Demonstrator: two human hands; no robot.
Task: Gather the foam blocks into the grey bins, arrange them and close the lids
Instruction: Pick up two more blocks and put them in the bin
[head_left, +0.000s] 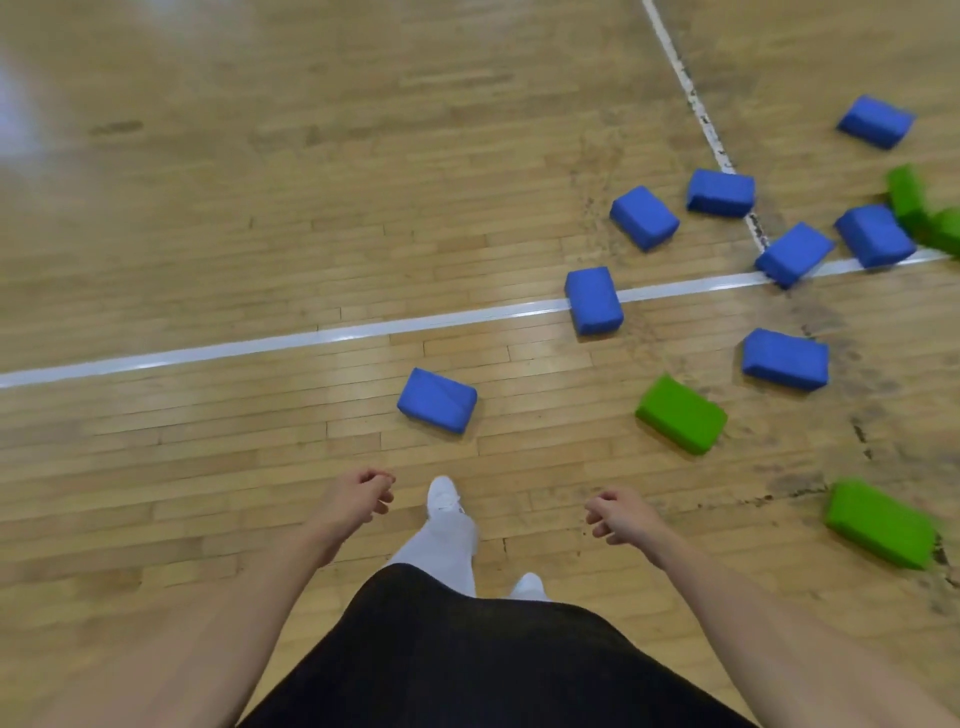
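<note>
I'm looking down at a wooden gym floor (260, 218) crossed by white lines (311, 336). My left hand (358, 496) and right hand (621, 514) hang in front of me, both empty, fingers curled loosely inward without closing on anything. Between them a white shoe (444, 496) steps forward, with a black skirt (441, 649) below.

The foam blocks lie scattered on the floor ahead and to the right. The nearest blue block (437, 400) sits just beyond my left hand, on the near side of the line. Another blue block (594, 300) lies across that line. Farther out are more blue ones (644, 218), (721, 192), one (794, 253) at the corner where the lines meet, one (875, 235) touching a blurred green pair (922, 213) at the right edge, and one (876, 121) alone at the far right. On the near side, a blue block (785, 359) lies near a green block (681, 414), and another green block (880, 524) sits at the right, well apart from my right hand.
</note>
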